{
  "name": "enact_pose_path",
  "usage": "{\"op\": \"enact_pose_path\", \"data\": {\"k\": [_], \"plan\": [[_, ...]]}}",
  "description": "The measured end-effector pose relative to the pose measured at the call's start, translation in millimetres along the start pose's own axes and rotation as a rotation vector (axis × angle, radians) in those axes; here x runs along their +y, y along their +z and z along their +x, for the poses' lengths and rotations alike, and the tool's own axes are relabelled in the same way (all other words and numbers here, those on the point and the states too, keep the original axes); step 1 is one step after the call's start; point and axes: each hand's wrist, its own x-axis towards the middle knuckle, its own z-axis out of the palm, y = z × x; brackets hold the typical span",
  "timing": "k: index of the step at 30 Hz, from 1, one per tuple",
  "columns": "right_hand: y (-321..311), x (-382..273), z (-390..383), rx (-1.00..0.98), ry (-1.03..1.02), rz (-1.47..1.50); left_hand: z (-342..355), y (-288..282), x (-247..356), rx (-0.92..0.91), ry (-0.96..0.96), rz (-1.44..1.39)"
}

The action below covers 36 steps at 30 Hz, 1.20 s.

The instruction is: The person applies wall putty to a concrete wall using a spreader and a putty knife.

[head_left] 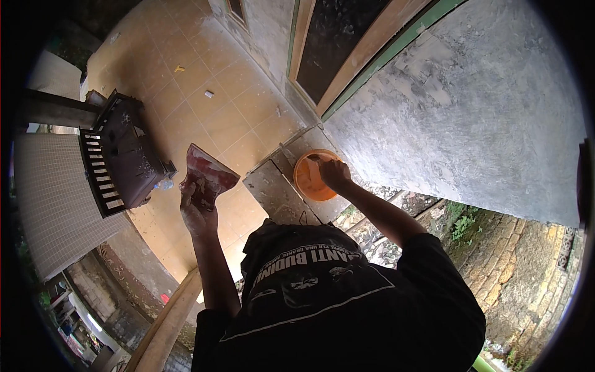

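Judging the wall (pixel 471 118): right of the frame, mottled grey with pale smears and dark streaks; I take its coating as partly done, with the patchy areas left to even out, though how much remains I can't say; one long stretch beside me.
Tiled floor (pixel 217 121): one, upper left to centre, dusty and marked with pale spots, so cleaning looks undone.
Framed panels: two that I can count, a large dark one (pixel 338 40) at top centre and a small one (pixel 237 8) at the top edge.
Bench (pixel 127 158): one, dark, left of the frame, its seat spattered pale.
Bucket (pixel 305 184): one, orange, near the centre; I can't make out how much material is left inside.
Red board (pixel 214 173): one, left of centre, its face smeared pale, so I judge it already used.
My hands: two; the left hand (pixel 197 211) grips the board's narrow end, the right hand (pixel 336 175) is curled over the bucket, what it pinches unclear to me.
Floor scraps: at least three, one yellow (pixel 180 68), two pale, upper left to upper centre.
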Motion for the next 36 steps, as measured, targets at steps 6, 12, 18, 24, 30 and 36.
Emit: {"op": "enact_pose_path", "data": {"k": [6, 12, 18, 24, 30, 36], "plan": [[3.3, -19.2, -8.2, -0.118, 0.115, 0.339, 1.0, -16.4, 1.1, -0.013, -0.006, -0.008], [0.8, -33.4, 4.2, 0.185, 0.2, 0.373, 2.8, -12.3, 2.8, 0.0, -0.035, -0.02], [-18.8, -26.1, 6.3, -0.02, 0.105, 0.244, 0.9, 5.7, 0.4, 0.03, 0.026, 0.026], [-0.1, -24.1, -8.5, 0.084, 0.076, 0.286, -2.8, 24.4, 5.9, 0.1, 0.024, 0.099], [1.8, -8.4, 7.5, 0.135, 0.012, 0.128, 1.2, 10.6, 5.2, -0.048, 0.013, 0.093], [-31.3, -15.2, -38.0, -0.155, -0.083, 0.289, -5.1, 7.0, -3.8, 0.021, -0.001, 0.028]]}}
